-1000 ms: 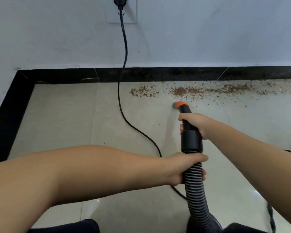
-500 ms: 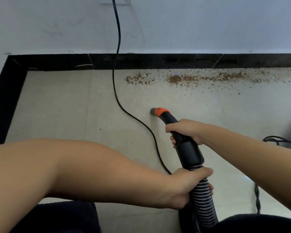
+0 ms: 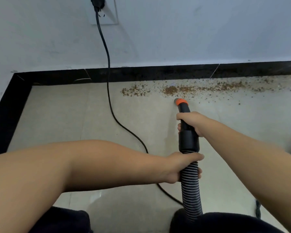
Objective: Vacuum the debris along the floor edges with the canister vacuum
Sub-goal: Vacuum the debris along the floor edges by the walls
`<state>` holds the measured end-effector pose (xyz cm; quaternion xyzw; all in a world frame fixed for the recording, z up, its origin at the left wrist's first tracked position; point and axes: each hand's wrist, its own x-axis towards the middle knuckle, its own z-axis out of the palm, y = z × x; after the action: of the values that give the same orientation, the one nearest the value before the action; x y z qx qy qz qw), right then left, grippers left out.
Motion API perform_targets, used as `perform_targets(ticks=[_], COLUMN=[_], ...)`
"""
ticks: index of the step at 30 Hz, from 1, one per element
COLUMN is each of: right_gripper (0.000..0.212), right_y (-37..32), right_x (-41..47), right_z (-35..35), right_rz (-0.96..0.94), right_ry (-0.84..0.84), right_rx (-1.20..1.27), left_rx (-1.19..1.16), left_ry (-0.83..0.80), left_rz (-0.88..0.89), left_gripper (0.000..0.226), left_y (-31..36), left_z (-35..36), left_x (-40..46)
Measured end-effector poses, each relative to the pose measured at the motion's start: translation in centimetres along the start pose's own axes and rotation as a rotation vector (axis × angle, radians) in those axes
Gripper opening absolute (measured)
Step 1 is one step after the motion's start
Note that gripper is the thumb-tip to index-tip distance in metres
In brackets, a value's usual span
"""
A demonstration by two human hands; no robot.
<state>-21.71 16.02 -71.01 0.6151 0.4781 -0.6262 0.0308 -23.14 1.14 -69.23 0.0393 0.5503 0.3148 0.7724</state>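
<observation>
Open floor (image 3: 57, 115) lies to your left of the nozzle (image 3: 181, 102). The black power cord (image 3: 110, 105) crosses it from the wall socket (image 3: 102, 12) toward the frame's bottom. The baseboard (image 3: 158, 73) closes off the top edge behind the debris (image 3: 183, 89).

Black ribbed hose (image 3: 191, 190) shows grey highlights along its ridges, and it runs up into a plain glossy black wand (image 3: 188, 140). A bright orange band rings the nozzle tip (image 3: 181, 102), with a grey mouth at the very end. Rusty brown debris (image 3: 183, 89) speckles the pale beige floor tiles (image 3: 65, 115), thinning to darker specks on the right. The baseboard (image 3: 141, 74) is black with faint flecks and thin white scratches. Pale bluish-white wall (image 3: 191, 31), white outlet plate (image 3: 107, 15), black power cord (image 3: 107, 73). Black trousers (image 3: 225, 222) at the bottom edge.
</observation>
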Motion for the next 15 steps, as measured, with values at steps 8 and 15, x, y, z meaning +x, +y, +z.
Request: perform_targets(ticks=[8,15], right_gripper=[0.019,0.02], right_y=[-3.0,-3.8], right_x=[0.6,0.4], right_z=[0.4,5.2], right_rz=[-0.033,-0.052], right_ry=[-0.02,-0.146], right_rx=[0.059,-0.087], left_rx=[0.03,-0.129], left_ry=[0.135,0.133], left_rz=[0.024,0.014], left_gripper=[0.018,0.018], left_y=[3.6,2.0], left_z=[-0.8,-3.8], left_x=[-1.0,-1.9])
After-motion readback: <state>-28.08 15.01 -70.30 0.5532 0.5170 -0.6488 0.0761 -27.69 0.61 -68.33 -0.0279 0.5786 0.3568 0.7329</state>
